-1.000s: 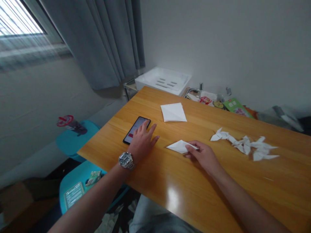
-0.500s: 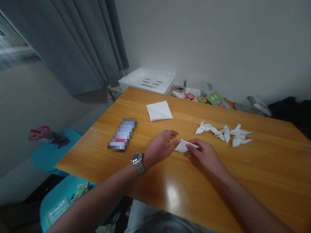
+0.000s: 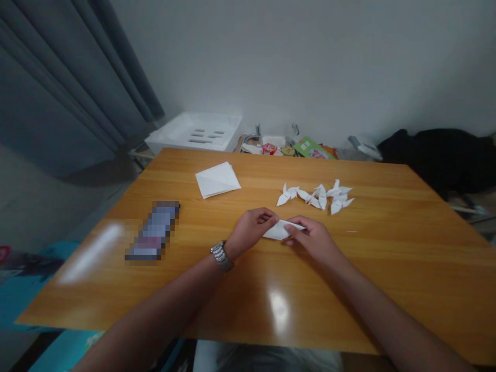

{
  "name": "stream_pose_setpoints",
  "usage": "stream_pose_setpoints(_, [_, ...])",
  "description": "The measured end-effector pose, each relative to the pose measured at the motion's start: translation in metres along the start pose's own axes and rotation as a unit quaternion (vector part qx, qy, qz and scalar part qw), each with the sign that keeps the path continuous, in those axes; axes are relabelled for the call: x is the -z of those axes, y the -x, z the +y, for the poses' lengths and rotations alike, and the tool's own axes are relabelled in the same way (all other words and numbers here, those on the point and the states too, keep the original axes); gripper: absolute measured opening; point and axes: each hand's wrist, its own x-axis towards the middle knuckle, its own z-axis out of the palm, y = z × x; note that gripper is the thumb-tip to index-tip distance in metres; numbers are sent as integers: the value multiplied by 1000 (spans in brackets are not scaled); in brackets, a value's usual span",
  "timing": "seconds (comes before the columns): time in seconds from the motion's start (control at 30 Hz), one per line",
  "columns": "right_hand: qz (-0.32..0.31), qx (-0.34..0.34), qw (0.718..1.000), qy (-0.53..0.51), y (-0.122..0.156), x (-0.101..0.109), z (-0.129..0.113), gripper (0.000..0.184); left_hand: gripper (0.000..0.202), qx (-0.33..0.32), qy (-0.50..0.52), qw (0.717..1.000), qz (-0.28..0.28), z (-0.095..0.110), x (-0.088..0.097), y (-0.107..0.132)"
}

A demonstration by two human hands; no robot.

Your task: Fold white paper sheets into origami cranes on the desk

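Observation:
A folded white paper (image 3: 279, 230) lies on the wooden table (image 3: 387, 248) between my two hands. My left hand (image 3: 250, 232), with a metal watch (image 3: 221, 256) on its wrist, has its fingers curled onto the paper's left end. My right hand (image 3: 312, 240) pinches the paper's right end. Just beyond them lie several small folded white paper figures (image 3: 315, 195). A pad of white square sheets (image 3: 217, 179) sits further left, and a phone (image 3: 153, 231) lies near the table's left side.
A white plastic tray (image 3: 196, 132) stands behind the table's far left corner, by grey curtains (image 3: 58, 88). Small packets and clutter (image 3: 290, 147) line the wall. Dark cloth (image 3: 437, 155) lies at the far right. A teal stool (image 3: 23, 289) is at the lower left.
My left hand left the phone and came over to the folded paper, which both hands now hold. The view has swung right, so the table sits more centred.

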Motion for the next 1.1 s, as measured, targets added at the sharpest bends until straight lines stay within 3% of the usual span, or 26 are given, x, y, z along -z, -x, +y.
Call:
stream_pose_setpoints(0.3, [12,17,1000,-23,3,12,6,41,30,19,35,999,7,-3,-14,-2])
stream_pose_setpoints(0.57, [47,56,997,-9,10,8,8,36,33,9,65,997,-40,-7,-14,10])
stream_pose_setpoints(0.83, [42,45,998,-21,17,4,5,37,31,8,44,999,8,0,-20,20])
stream_pose_setpoints(1.1, [69,60,995,23,21,2,1,32,26,-5,44,999,1,3,-19,21])
